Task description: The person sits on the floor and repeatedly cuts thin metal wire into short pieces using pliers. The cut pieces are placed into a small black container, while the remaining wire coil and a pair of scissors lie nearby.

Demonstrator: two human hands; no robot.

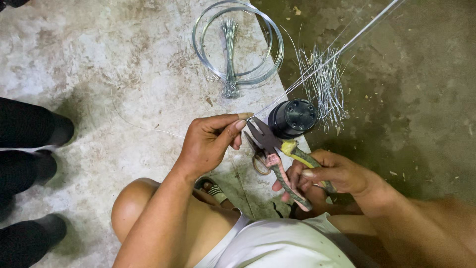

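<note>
The right hand (337, 174) grips the pliers (277, 159) by their handles (jaws parted), while the left hand (210, 141) pinches the taut wire (317, 67) between thumb and forefinger, steadying it just beside those jaws, with a wire coil (238, 42) beyond the fingertips.

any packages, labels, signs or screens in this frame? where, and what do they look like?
None in view: no package, label, sign or screen.
Nearest container-like thing: a round black cap or canister on the concrete slab's edge, beside the pliers; no label shows on it.
Left hand pinches a thin wire; right hand grips the pliers' handles.
</note>
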